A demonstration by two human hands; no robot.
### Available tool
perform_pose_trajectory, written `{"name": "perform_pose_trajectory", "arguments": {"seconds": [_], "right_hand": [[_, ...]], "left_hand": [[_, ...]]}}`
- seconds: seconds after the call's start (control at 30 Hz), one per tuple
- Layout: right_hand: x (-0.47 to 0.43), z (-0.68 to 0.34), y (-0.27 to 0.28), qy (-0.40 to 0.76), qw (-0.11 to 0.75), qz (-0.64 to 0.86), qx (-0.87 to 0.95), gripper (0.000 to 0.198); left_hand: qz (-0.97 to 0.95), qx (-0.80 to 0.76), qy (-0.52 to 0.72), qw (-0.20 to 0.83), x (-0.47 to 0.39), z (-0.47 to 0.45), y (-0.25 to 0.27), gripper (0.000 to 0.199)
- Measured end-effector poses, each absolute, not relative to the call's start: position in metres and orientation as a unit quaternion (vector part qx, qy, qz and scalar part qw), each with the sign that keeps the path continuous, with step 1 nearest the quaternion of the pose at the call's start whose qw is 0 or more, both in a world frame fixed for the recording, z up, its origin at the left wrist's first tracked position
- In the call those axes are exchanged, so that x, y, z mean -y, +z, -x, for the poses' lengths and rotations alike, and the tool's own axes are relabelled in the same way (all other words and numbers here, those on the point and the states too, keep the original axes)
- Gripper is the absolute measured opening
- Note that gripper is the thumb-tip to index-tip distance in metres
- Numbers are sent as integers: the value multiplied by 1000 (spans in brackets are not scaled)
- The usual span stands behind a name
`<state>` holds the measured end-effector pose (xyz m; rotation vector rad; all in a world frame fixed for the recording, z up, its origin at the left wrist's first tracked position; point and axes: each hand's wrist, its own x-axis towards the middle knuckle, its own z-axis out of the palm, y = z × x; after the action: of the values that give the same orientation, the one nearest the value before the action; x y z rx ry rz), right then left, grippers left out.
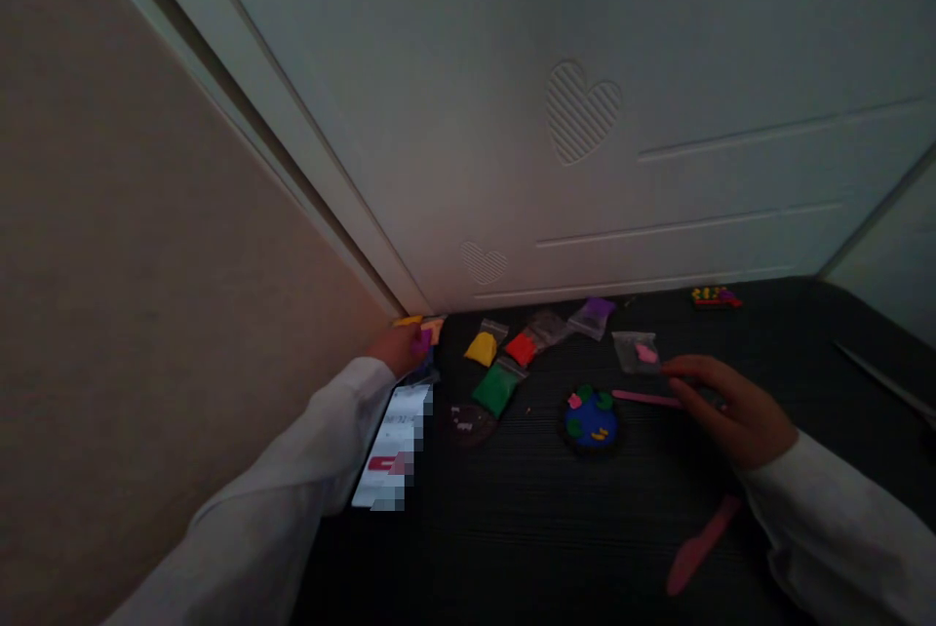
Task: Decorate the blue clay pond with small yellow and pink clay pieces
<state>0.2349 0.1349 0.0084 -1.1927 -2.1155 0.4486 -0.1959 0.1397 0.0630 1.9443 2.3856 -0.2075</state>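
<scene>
Clock times here are read from the round blue piece (589, 423). Closest, at 4 o'clock, a pink flat tool (694, 553) lies on the dark table (512, 548). A phone (391, 441) lies at 9 o'clock, under the left arm. The blue piece has green, pink and yellow bits on top. The right sleeve could squash them if it swung in low.

The right hand (738, 416) is at 3 o'clock, over one end of a pink stick (643, 398). If it came down, it could make the stick roll or poke the blue piece. Its thumb and fingertips are close together by the bag of pink clay (636, 353), at 1 o'clock. I can't tell if they pinch it.

The green bag (498, 387) is near 10 o'clock. Farther that way, by the wall, the left hand (396, 348) is closed on a purple bit (422, 341). Pulling fast could drag the nearby packets (433, 328) along. The hands are well apart.
</scene>
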Motion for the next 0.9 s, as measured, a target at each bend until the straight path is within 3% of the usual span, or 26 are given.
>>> {"name": "perform_pose_trajectory", "arguments": {"seconds": [0.17,0.3,0.6,0.9], "right_hand": [[-136,-236,5,168,345,444,810,23],[-137,-236,3,154,351,443,811,22],[-135,-233,9,151,346,437,817,21],[-135,-233,9,133,362,439,811,20]], "left_hand": [[-686,-727,-36,8,-157,142,46,42],[-692,-720,-43,16,-180,111,27,29],[-655,-751,-40,-78,-185,138,44,31],[-775,-632,-24,24,-193,70,15,30]]}}
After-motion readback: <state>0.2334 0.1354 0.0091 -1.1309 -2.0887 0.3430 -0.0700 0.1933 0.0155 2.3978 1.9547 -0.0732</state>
